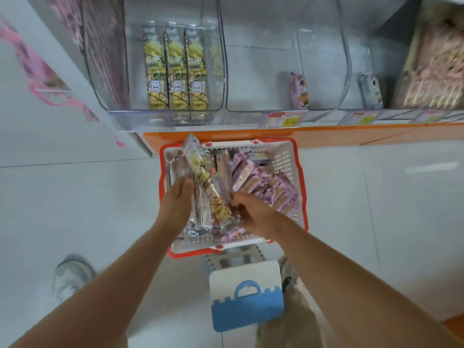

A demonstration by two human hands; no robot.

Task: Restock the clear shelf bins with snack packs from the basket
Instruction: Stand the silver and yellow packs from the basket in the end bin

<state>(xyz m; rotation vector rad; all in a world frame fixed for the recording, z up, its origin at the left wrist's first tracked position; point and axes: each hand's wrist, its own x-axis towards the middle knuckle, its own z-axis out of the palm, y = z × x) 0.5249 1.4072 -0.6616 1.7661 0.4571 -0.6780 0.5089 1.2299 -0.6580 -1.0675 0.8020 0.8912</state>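
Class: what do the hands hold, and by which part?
Right hand pinches the long yellow snack pack at its lower end; left hand touches its middle, grip unclear.

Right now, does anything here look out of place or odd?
Nothing spilled or damaged. The middle bin holds just one purple pack, standing alone. A yellow pack juts askew from the basket, held between the left hand and right hand.

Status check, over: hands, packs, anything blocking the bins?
Right hand pinching long yellow snack pack over basket; left hand against it, grip unclear. Matching clear bin holds three. Bin openings unobstructed.
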